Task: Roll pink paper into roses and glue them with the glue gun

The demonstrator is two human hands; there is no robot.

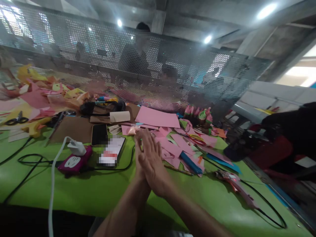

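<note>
My right hand (152,164) lies palm to palm against my left hand (138,161) above the front of the green tabletop (111,191). Its fingers stretch forward and look flat, and it covers much of the left hand, whose visible fingers also point away from me. No held object shows between them, though the gap between the palms is hidden. Just beyond and right of my fingertips are pink paper scraps (172,148) and a blue stick-like object (191,163). A lit phone (112,151) rests left of my hands, beside a dark phone (99,134).
A purple power strip (74,163) with a white plug (77,148) and trailing cables lies left. At right sits a pink glue gun (237,186) with its cord. Scissors (17,119) and a yellow glue gun (37,126) are far left. A perforated metal screen (98,52) stands behind, people beyond.
</note>
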